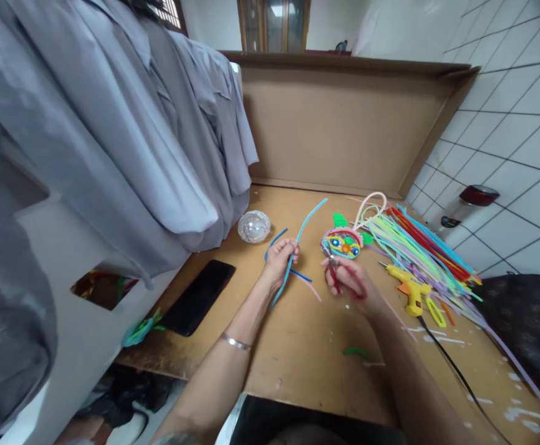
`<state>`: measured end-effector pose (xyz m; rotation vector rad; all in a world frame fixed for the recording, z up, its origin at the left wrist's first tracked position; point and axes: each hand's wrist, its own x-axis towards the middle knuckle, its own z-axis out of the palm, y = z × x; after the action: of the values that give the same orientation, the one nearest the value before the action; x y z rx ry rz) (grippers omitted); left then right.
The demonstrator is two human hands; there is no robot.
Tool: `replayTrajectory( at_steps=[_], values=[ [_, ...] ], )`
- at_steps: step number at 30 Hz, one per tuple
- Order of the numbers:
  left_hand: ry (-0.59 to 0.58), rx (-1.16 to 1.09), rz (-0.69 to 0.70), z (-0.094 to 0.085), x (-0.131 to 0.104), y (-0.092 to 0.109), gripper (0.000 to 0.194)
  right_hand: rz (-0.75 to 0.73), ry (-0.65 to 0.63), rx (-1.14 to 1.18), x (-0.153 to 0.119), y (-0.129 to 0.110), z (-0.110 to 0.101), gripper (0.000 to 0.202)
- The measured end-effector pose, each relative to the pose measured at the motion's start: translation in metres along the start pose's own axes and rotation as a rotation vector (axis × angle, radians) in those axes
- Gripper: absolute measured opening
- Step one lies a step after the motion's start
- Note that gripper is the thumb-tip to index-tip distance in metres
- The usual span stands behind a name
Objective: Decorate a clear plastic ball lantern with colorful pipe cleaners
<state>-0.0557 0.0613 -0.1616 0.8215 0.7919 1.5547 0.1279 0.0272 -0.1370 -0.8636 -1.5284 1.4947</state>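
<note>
Working at one wooden table, I take it as my landmark. One cardboard panel stands along its far edge, and several grey shirts hang over its left side; I count at least three. One big pile of pipe cleaners, too many to count, fans across the table's right half. One black phone lies flat near the table's left edge. One yellow glue gun rests just below the pile, its one black cord trailing toward the near right corner. One shiny ball sits at the left, by the shirts.

At the table's middle, my left hand is closed around one long blue pipe cleaner, which runs up and away from my fist, with a shorter blue piece looping beside it. My right hand is wrapped shut on one pair of red-handled pliers, their tip touching one round, colourful craft piece that lies on the table just beyond my knuckles. One silver bracelet circles my left wrist. One small green scrap lies near the table's front edge.
</note>
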Motion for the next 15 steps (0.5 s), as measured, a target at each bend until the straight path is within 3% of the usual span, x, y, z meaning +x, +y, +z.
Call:
replayTrajectory(
  at_steps=[5,15],
  values=[
    [-0.126,0.048,-0.083,0.008,-0.008,-0.004,0.036,0.014,0.069,-0.224,0.009,0.017,0.009,0.048],
    [-0.200,0.214,-0.115,0.007,-0.011,-0.003,0.018,-0.027,0.062,-0.207,0.012,0.023,0.010,0.043]
  ],
)
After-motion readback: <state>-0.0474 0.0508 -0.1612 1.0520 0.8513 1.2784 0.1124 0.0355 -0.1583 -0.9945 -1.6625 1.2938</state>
